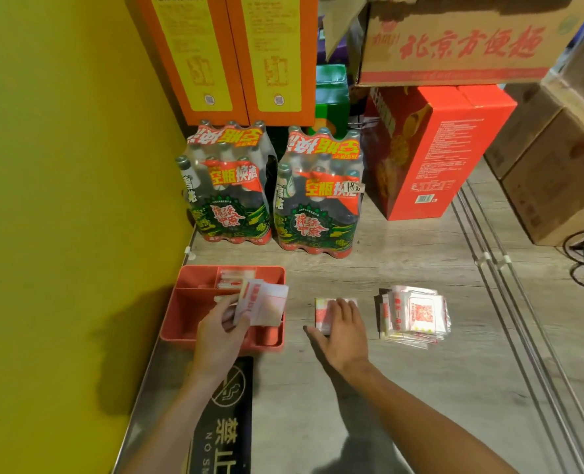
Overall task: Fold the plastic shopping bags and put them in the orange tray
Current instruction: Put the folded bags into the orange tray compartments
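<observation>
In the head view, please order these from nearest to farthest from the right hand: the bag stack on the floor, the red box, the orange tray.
From the right hand:
1. Bag stack, just to its right.
2. Orange tray, to its left.
3. Red box, far behind.

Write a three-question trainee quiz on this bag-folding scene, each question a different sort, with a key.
1. True or false: the left hand holds a folded bag over the orange tray.
2. Multiple choice: the right hand rests on A) a folded bag on the floor, B) the stack of bags, C) a bottle pack.
3. Fill in: the stack of bags lies to the ____ of the right hand.

Key: 1 true; 2 A; 3 right.
</observation>
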A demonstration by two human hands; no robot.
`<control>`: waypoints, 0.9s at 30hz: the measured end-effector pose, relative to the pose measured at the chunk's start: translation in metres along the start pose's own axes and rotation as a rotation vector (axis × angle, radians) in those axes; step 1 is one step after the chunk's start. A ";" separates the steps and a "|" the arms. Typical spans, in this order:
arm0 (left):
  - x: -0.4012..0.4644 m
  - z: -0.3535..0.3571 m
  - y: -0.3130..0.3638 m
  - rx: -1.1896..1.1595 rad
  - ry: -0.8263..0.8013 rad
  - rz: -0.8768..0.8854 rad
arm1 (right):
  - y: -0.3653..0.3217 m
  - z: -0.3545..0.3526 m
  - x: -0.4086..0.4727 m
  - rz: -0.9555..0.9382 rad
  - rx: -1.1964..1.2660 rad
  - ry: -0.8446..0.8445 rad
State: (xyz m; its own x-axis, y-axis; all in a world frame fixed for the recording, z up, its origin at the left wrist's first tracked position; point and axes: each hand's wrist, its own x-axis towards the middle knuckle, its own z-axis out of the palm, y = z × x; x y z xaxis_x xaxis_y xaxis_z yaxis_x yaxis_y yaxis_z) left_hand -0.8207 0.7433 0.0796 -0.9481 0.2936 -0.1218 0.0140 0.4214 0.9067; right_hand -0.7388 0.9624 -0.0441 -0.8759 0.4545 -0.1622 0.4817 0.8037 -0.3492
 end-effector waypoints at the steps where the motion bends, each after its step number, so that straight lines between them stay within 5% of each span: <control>1: -0.001 -0.003 -0.003 -0.006 0.000 0.002 | -0.002 0.003 0.001 0.004 -0.045 0.011; 12: -0.015 -0.027 -0.014 -0.126 0.020 0.018 | 0.005 -0.011 -0.006 -0.051 -0.041 -0.086; 21: -0.007 -0.047 -0.031 -0.166 0.029 -0.009 | 0.004 -0.017 -0.026 0.100 0.266 0.046; 27: -0.003 -0.068 -0.036 -0.224 0.074 -0.077 | -0.011 -0.047 -0.028 0.039 0.416 0.131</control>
State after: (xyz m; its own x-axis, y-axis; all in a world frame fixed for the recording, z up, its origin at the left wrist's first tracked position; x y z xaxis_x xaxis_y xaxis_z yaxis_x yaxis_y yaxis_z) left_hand -0.8402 0.6690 0.0752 -0.9644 0.2013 -0.1717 -0.1220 0.2372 0.9638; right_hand -0.7183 0.9593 0.0079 -0.8335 0.5477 -0.0730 0.4379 0.5742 -0.6917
